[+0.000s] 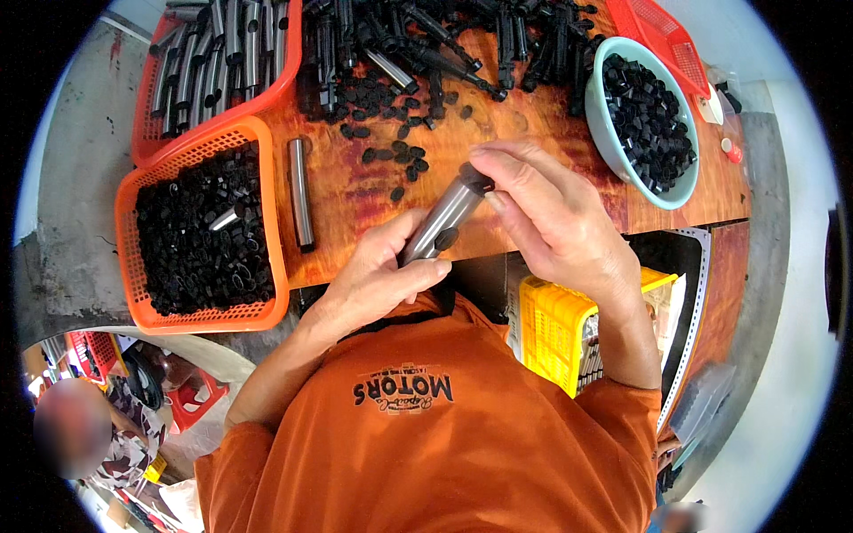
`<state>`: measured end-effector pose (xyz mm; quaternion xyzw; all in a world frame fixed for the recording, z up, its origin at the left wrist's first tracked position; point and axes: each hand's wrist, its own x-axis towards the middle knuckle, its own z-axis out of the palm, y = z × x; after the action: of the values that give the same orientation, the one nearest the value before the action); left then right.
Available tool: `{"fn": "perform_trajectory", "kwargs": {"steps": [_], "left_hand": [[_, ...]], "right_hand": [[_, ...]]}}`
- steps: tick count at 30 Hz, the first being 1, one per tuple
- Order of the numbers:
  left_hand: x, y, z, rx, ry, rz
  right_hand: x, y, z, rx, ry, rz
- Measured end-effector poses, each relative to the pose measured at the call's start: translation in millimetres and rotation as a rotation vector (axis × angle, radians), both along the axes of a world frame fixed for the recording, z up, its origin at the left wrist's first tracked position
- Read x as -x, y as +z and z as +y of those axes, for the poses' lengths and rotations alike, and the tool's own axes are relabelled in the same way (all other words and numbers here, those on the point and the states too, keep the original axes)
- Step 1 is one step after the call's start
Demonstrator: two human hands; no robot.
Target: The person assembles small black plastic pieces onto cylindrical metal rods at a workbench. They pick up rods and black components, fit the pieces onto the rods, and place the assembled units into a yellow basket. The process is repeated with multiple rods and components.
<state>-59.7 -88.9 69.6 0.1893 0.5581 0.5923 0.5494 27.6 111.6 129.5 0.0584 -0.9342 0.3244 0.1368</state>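
Observation:
My left hand is wrapped round the lower part of a shiny grey metal tube, which tilts up to the right over the table's near edge. A black oval piece sits on the tube's side by my left fingers. At the upper end, thumb and fingers of my right hand pinch a black end cap against the tube; how deep it sits I cannot tell. Beyond my hands, small black oval pieces lie scattered on the wooden table.
Another tube lies beside an orange basket of small black parts. A red basket holds more tubes. Black assembled pieces pile up at the back. At right stands a light-blue bowl of black parts; below is a yellow crate.

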Motion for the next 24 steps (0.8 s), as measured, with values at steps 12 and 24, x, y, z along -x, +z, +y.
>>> {"fn": "perform_trajectory", "kwargs": {"steps": [12, 24], "left_hand": [[-2.2, 1.0, -3.4, 0.03, -0.019, 0.039], [-8.1, -4.9, 4.0, -0.025, -0.052, 0.503]], "right_hand": [[-2.3, -6.2, 5.7, 0.415, -0.043, -0.23], [-6.2, -13.2, 21.9, 0.289, 0.153, -0.145]]}}
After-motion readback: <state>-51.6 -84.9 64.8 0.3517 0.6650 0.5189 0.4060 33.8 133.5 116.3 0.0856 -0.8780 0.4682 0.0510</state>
